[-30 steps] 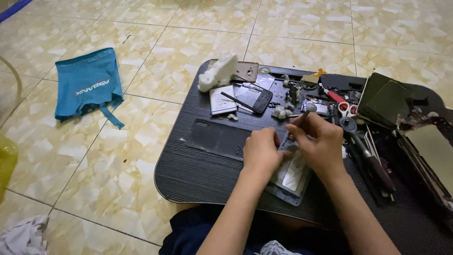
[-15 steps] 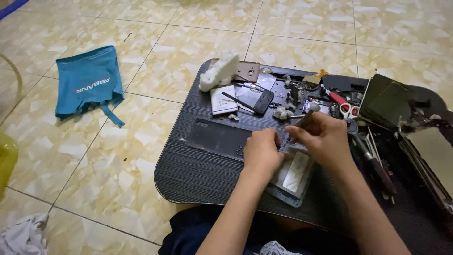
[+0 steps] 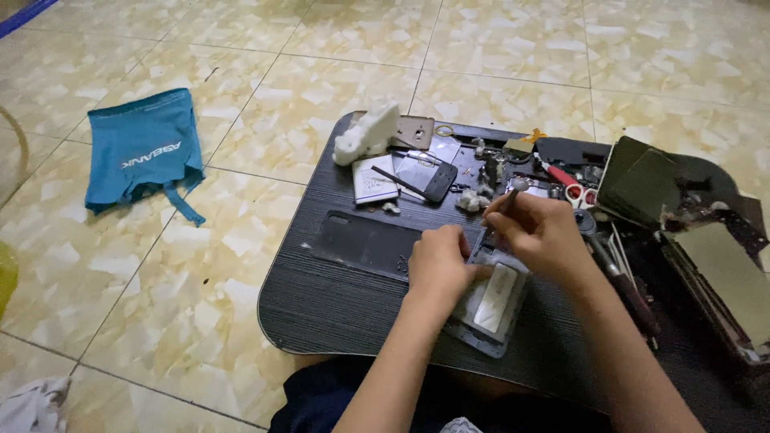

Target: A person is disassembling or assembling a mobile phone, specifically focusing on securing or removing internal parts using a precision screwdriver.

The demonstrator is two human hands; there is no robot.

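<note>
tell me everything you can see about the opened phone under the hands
The opened phone lies flat on the black table, back cover off, showing a dark frame and a pale silvery battery panel. It points away at a slight slant. The left hand presses on its left edge; the right hand works a thin tool at its upper end.

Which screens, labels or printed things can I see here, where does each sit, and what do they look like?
Teal cloth bag: on the floor tiles, left of the table, white lettering.
Dark phone screen: table's far side, black rectangle.
Opened phone: under both hands, grey frame with a pale label-like rectangle.
Black back cover: left of the left hand.
</note>
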